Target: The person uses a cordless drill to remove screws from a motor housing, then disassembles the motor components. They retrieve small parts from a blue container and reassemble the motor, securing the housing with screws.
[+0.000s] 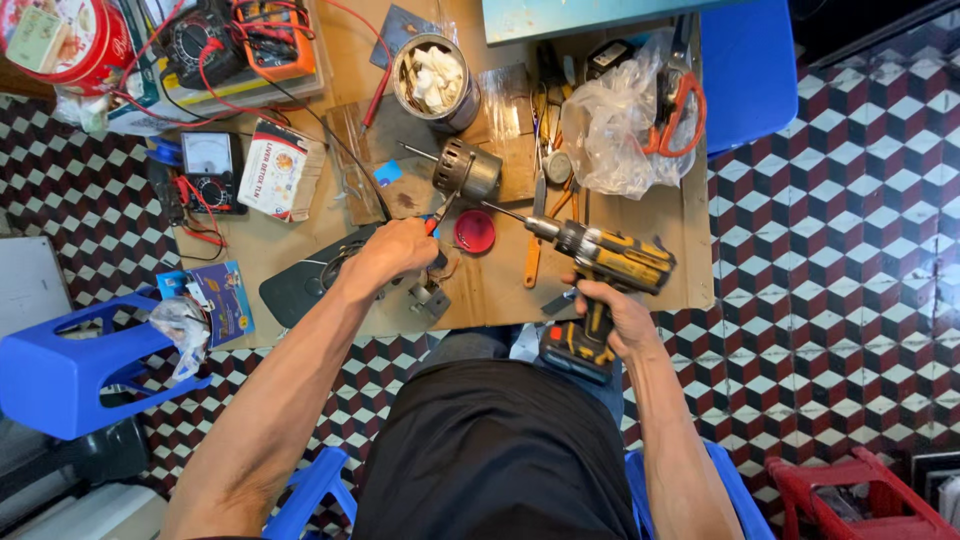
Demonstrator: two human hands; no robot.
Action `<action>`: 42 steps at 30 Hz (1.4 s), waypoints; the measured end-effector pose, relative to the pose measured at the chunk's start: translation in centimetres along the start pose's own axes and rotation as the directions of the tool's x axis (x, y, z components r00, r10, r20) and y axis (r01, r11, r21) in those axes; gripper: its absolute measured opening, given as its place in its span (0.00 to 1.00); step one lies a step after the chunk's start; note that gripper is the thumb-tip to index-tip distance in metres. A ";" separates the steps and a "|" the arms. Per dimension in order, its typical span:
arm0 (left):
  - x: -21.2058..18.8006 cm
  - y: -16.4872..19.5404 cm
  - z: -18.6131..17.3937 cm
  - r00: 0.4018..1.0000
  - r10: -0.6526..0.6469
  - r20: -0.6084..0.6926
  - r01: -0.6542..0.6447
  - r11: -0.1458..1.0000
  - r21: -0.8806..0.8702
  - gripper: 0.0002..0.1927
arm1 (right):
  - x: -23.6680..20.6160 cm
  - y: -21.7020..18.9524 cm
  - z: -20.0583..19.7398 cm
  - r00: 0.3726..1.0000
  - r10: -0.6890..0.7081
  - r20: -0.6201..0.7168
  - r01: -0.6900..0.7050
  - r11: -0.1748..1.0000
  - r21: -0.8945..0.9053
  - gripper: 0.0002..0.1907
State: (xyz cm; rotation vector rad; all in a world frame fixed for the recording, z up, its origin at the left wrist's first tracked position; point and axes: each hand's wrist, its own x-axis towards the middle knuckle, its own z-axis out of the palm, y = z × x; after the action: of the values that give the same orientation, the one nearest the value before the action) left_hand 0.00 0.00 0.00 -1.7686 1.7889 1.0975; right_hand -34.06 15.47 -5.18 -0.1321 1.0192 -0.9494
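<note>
The right hand (618,312) grips the handle of a yellow cordless drill (600,275), its bit pointing toward ten o'clock at a small electric motor (466,168) on the desk (660,270). The left hand (398,248) is closed on red-handled pliers (440,215) just below that motor. A red lid (474,231) lies between the hands. At twelve o'clock a metal tin (436,80) holds white scraps; at one o'clock a clear plastic bag (620,125) covers orange-handled cutters (678,125).
</note>
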 end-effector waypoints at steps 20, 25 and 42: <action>-1.0 10.1 16.2 0.834 0.291 -0.469 -0.439 0.864 -0.244 0.15 | 4.0 -8.0 -6.0 0.981 0.084 -0.177 -0.128 0.960 -0.251 0.15; 0.3 12.4 14.4 0.761 0.284 -0.584 -0.417 0.903 -0.104 0.21 | 7.1 -8.5 -5.1 0.975 0.058 -0.213 -0.147 0.889 -0.434 0.16; -9.8 3.4 18.6 0.821 -0.080 -0.565 -0.264 0.825 -0.500 0.29 | 0.3 -7.8 2.8 0.853 -0.521 0.036 0.062 0.031 -0.998 0.34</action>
State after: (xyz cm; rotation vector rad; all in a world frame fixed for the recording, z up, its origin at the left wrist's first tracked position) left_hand -6.59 19.95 -3.26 -2.6118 2.0338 1.3384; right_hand -36.59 9.64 0.12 -1.5050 1.9353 -0.4292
